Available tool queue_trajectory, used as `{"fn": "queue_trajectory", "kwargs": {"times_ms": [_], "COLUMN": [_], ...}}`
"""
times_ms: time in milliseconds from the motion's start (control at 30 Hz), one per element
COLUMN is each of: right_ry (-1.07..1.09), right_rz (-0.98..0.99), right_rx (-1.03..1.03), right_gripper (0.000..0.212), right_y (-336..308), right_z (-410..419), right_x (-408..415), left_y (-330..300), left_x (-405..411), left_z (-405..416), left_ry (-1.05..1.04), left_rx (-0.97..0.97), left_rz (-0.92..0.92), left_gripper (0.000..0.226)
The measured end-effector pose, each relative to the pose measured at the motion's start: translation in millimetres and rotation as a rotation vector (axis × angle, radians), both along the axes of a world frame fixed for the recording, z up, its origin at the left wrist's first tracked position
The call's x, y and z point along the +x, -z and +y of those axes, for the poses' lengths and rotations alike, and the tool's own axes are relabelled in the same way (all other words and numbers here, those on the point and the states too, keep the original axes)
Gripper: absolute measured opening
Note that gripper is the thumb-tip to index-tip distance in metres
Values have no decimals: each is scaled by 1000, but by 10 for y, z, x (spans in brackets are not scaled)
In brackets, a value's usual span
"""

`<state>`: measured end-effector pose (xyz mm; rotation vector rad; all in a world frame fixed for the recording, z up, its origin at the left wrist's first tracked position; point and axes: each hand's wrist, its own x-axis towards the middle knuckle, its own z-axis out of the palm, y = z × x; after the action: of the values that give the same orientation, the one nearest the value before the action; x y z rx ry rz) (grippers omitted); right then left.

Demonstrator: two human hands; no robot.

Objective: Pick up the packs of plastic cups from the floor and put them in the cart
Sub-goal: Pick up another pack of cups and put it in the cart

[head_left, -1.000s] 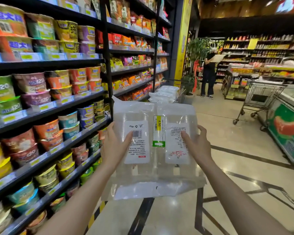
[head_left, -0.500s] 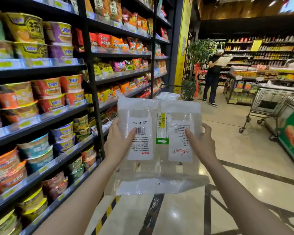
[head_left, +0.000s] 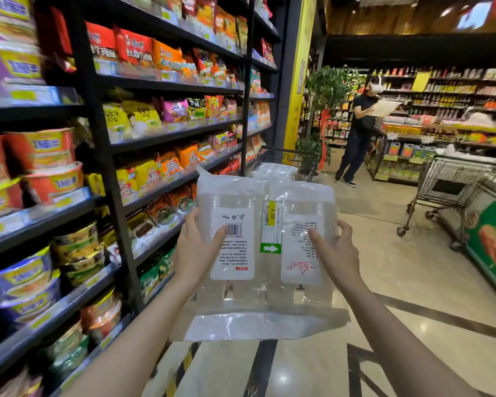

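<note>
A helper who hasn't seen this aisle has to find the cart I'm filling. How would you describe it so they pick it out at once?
Follow the tall black snack shelving on the left to its far end, by the yellow pillar. The dark-framed wire cart stands there, before a potted plant. Unlike the empty silver cart by the freezer on the right, it already holds clear plastic packs.

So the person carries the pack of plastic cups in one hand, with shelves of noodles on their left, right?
Not quite: the head view shows both hands holding the pack of plastic cups, left hand and right hand at its sides. The noodle shelves are indeed on their left.
</note>
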<state>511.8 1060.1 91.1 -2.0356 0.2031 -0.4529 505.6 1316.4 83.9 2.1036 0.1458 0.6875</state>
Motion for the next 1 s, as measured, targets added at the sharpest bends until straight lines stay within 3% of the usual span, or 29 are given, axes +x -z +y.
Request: {"fn": "queue_trajectory", "kwargs": {"times_ms": [1000], "right_ry": [60], "right_rz": [45], "right_rx": [-19], "right_gripper": [68], "right_y": [105], "right_z": [-216], "right_x": [5481], "left_y": [98], "left_x": [5646], "left_z": [-163], "left_ry": [100], "left_rx": [47], "left_rz": [89], "left_gripper": [70]}}
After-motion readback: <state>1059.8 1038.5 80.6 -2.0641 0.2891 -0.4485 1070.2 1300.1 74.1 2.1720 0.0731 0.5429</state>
